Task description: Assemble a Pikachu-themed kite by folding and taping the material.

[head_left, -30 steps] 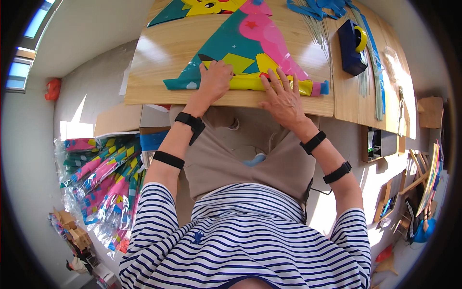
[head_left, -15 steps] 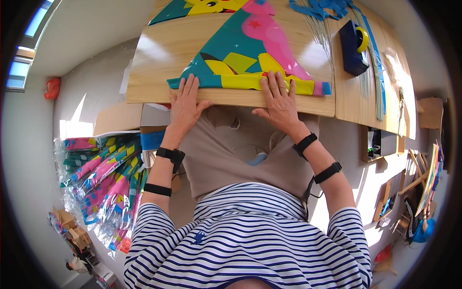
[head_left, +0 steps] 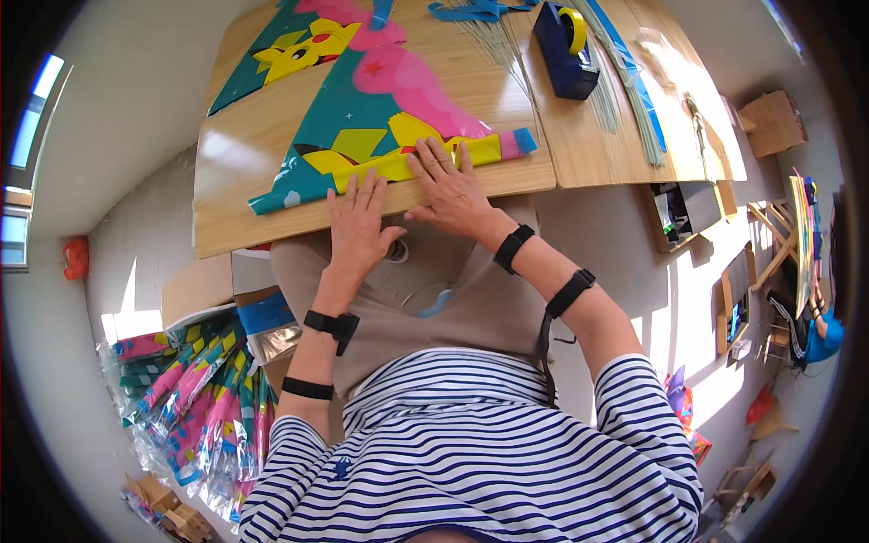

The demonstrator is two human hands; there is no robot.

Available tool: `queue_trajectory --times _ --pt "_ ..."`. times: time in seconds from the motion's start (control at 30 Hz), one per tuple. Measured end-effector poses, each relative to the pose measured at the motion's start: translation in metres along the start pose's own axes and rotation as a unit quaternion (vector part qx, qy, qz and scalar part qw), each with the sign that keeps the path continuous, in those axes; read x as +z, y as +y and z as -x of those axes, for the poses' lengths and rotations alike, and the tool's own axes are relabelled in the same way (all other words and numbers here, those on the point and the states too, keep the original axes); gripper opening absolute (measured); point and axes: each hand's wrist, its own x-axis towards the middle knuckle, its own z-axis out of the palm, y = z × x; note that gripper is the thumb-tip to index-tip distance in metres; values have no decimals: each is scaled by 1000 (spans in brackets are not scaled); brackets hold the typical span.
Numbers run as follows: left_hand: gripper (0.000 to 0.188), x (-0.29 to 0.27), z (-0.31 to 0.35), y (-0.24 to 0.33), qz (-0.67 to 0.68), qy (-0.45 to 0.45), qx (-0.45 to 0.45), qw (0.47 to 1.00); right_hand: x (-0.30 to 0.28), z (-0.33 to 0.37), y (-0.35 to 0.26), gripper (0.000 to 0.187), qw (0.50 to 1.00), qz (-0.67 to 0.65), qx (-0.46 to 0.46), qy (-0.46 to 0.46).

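Observation:
A triangular kite (head_left: 405, 80) in teal and pink, with yellow cartoon shapes, lies on the wooden table, its near edge rolled into a narrow tube (head_left: 303, 194) along the table's front. Flat on the middle of that tube rest the fingertips of my left hand (head_left: 359, 226), fingers stretched out. My right hand (head_left: 451, 192) presses the tube just to the right of it, fingers extended and spread. Neither hand is gripped around the kite. Beyond it on the left lies a second kite (head_left: 237, 89) with a yellow cartoon face.
On the right of the table (head_left: 507, 181) stand a dark blue tape dispenser (head_left: 563, 68) with yellow tape, thin pale rods (head_left: 636, 118) and blue strips (head_left: 480, 12). Plastic-wrapped rolled kites (head_left: 195, 389) are heaped below left, beside a cardboard box (head_left: 199, 288). An open box (head_left: 668, 217) sits right.
My view has turned, so the table sits slanted and further left. My left hand has slid rightward along the rolled edge, closer to my right hand. Both hands stay flat on it.

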Motion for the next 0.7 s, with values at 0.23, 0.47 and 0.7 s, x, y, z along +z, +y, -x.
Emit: queue_trajectory --times 0.23,0.47,0.7 --pt "98 0 0 4 -12 -34 -39 999 -27 24 50 97 996 57 63 18" --pt "95 1 0 15 -37 -58 -83 994 -32 49 77 99 985 81 149 8" --pt "97 6 -1 14 -21 -46 -77 996 -36 60 89 87 984 15 168 56"
